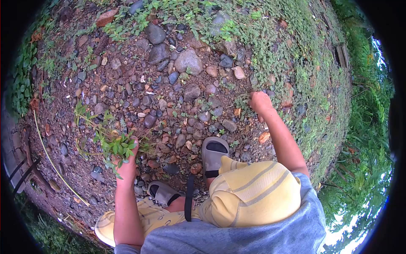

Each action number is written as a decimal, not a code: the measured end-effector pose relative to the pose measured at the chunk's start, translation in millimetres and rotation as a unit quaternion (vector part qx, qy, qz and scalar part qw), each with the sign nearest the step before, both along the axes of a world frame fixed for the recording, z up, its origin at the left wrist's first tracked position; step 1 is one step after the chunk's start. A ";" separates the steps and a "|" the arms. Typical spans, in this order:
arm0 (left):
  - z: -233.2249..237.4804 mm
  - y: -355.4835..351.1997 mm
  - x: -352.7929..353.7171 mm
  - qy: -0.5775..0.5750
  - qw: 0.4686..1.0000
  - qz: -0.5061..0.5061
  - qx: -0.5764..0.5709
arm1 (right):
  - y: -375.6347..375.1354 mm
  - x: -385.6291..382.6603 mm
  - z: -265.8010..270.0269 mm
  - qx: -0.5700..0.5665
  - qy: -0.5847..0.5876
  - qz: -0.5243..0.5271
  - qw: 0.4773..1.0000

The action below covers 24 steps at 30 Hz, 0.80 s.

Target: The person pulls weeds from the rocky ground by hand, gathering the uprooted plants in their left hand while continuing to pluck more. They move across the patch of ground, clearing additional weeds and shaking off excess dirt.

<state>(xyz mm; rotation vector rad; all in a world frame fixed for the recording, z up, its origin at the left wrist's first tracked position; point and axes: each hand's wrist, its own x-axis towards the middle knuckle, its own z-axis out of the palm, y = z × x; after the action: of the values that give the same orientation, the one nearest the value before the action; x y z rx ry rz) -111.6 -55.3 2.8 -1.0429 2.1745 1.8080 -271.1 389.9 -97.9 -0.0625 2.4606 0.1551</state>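
Observation:
A bunch of leafy green plants (pixel 118 145) is held in my left hand (pixel 128 163), its stems and roots sticking out to both sides above the stony soil. My right hand (pixel 259 103) is down at the ground on the right, its fingers closed beside small low weeds (pixel 242 101). What the fingertips grip, if anything, is hidden. Around it lie pebbles and a reddish stone (pixel 287 94).
Large grey stones (pixel 188 62) lie ahead. Dense ground cover (pixel 296 51) spreads at the upper right. A long pale stalk (pixel 54 165) and a dark branch (pixel 37 169) lie at the left. My sandalled foot (pixel 215 154) rests on the stones between my arms.

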 end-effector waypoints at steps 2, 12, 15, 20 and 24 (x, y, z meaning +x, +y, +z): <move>1.1 -0.7 -0.8 -0.004 1.000 0.002 -0.008 | 5.9 -1.5 3.8 -0.010 -0.049 -0.012 0.999; 2.0 1.0 0.7 -0.019 1.000 -0.001 -0.015 | -21.7 7.1 26.7 -0.038 -0.046 0.059 0.997; 4.1 2.8 -0.5 -0.022 1.000 0.003 -0.018 | -34.6 14.5 16.7 0.081 -0.078 0.107 0.988; 8.7 6.1 -4.8 -0.026 1.000 0.006 -0.014 | -34.8 36.3 -0.7 0.123 -0.017 0.132 0.983; 5.5 5.5 -4.0 -0.028 0.999 0.012 -0.017 | -36.6 38.9 2.2 0.112 -0.044 0.126 0.985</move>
<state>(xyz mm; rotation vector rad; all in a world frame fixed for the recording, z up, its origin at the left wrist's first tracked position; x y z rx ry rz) -115.6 -49.8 8.3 -1.1168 2.1774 1.7355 -232.2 353.3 -95.7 -0.2762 2.3230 0.5273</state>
